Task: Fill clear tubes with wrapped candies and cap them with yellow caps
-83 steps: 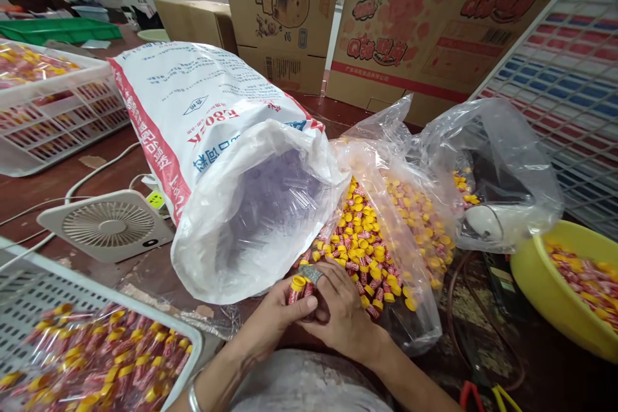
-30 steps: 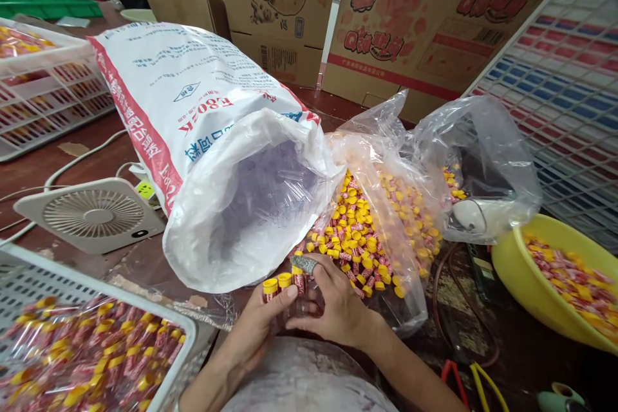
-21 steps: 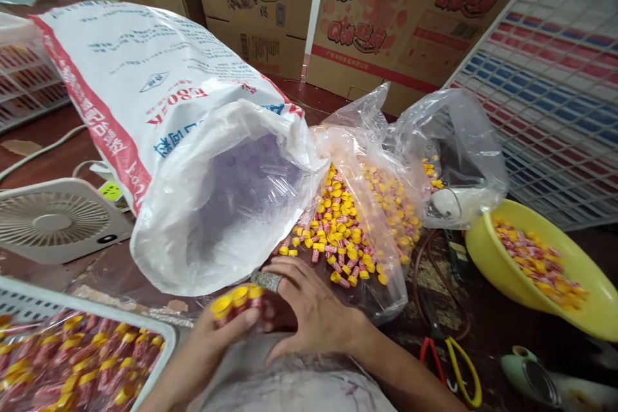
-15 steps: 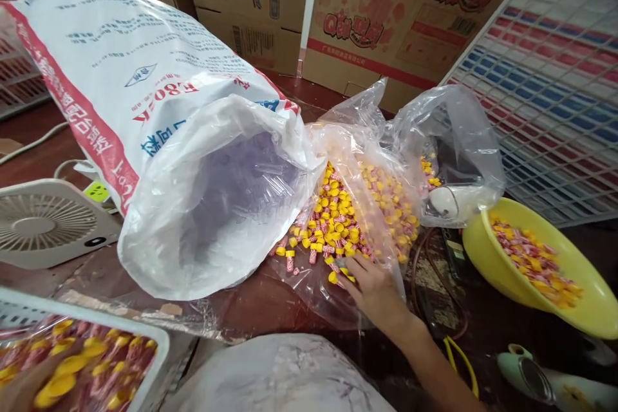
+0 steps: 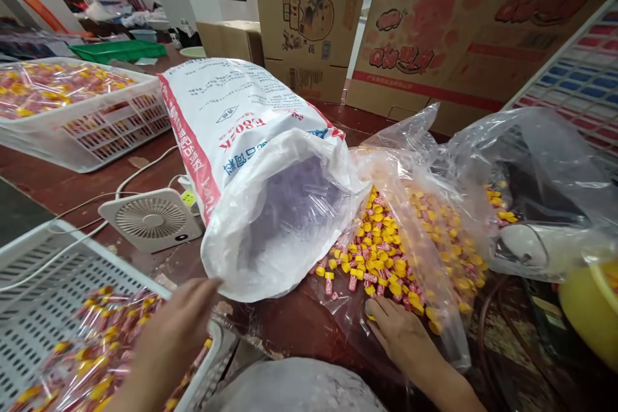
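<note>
My right hand (image 5: 403, 333) is at the front edge of a pile of small pink-patterned, yellow-capped tubes (image 5: 381, 251). Its fingers are drawn together, with a bit of yellow (image 5: 370, 317) showing at their tips, seemingly a capped tube mostly hidden by them. The pile spills from a clear plastic bag (image 5: 434, 232) onto the table. My left hand (image 5: 178, 328), blurred by motion, hangs above the right rim of a white basket (image 5: 48, 257) holding more such tubes. Just beyond it, a white woven sack (image 5: 251, 103) lies with its lined mouth facing me.
A small fan (image 5: 153, 220) with a cable stands left of the sack. Behind it is another full white basket (image 5: 116, 122). Cardboard boxes (image 5: 410, 64) line the back. At right are a yellow bowl (image 5: 586, 309) and a clear bag (image 5: 531, 141) over a whitish object.
The view has swung left, bringing the far basket and more of the near one into sight. My left hand has risen from among the basket's tubes toward the sack. My right hand stays by the pile.
</note>
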Tool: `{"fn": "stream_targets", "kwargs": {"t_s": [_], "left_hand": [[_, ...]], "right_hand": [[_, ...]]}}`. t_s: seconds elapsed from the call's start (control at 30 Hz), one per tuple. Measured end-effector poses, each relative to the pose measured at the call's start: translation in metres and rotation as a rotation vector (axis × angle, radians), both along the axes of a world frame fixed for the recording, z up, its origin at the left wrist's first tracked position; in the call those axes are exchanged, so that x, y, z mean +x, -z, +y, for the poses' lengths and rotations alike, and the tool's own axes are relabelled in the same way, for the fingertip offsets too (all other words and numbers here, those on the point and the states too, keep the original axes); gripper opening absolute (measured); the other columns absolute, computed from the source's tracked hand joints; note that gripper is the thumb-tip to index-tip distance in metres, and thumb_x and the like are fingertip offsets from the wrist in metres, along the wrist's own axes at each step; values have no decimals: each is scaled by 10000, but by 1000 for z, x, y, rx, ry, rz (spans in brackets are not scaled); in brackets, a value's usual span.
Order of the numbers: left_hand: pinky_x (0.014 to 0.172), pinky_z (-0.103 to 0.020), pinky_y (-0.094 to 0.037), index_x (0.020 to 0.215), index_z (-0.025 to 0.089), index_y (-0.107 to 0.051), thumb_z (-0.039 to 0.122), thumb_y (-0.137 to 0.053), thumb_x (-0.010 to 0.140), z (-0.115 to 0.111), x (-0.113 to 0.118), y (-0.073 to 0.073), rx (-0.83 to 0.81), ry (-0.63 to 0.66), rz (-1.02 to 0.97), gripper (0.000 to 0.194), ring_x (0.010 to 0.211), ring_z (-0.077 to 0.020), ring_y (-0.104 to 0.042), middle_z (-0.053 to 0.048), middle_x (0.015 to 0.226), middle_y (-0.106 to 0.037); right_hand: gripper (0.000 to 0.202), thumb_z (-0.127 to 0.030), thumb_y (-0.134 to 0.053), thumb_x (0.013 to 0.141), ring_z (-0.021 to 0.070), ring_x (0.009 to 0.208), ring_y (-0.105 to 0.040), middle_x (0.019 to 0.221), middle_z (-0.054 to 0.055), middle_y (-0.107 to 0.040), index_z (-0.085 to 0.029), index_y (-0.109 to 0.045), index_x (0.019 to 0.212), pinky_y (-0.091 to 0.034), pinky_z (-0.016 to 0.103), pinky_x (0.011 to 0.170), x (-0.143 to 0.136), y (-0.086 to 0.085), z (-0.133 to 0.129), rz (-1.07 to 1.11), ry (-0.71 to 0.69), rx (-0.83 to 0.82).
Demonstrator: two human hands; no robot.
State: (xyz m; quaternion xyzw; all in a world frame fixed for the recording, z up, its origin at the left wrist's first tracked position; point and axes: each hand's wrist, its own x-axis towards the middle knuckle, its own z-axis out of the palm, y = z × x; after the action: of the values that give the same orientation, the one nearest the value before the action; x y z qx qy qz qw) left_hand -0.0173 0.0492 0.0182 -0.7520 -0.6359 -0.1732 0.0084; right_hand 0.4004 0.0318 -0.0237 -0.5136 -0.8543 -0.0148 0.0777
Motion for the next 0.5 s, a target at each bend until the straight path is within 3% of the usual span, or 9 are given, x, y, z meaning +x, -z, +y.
{"fn": "stream_targets", "kwargs": {"t_s": [0.07,0.1,0.2,0.33,0.5], "left_hand": [[786,-319,-551,1121,213,-686,145,-436,938,33,49,-2,-178,89,178,317,999,-250,-700,-97,1089,-736],[742,-316,-554,1107,202,-687,113,-419,936,50,70,-2,-278,49,273,330,969,-253,-708,-104,1055,-734],[627,-343,-542,1046,58,-679,50,-361,918,94,110,3,-297,-95,348,343,835,-306,-723,-203,955,-705],[649,-360,-542,1134,-44,-627,2,-274,907,111,114,16,-247,-176,373,421,875,-328,-709,-298,1053,-652],[677,-416,-550,1171,-41,-631,49,-339,909,107,102,22,-234,-203,378,402,864,-356,-684,-280,974,-660]], "right_hand": [[152,-96,-507,887,231,767,-685,864,33,-653,-239,-485,932,-517,323,628,-3,-1,0,28,24,-14],[151,-102,-507,885,236,786,-691,886,43,-661,-237,-487,950,-526,325,628,-5,-1,0,42,37,-12],[190,-112,-504,881,248,864,-711,969,77,-690,-223,-500,1036,-562,343,686,-6,-2,-2,80,55,27],[253,-111,-535,856,249,857,-722,981,80,-702,-211,-515,1087,-582,357,708,-3,-5,-8,130,78,19],[231,-95,-549,842,236,827,-717,938,49,-695,-226,-542,1032,-582,348,692,-1,-4,-9,194,81,-72]]}}
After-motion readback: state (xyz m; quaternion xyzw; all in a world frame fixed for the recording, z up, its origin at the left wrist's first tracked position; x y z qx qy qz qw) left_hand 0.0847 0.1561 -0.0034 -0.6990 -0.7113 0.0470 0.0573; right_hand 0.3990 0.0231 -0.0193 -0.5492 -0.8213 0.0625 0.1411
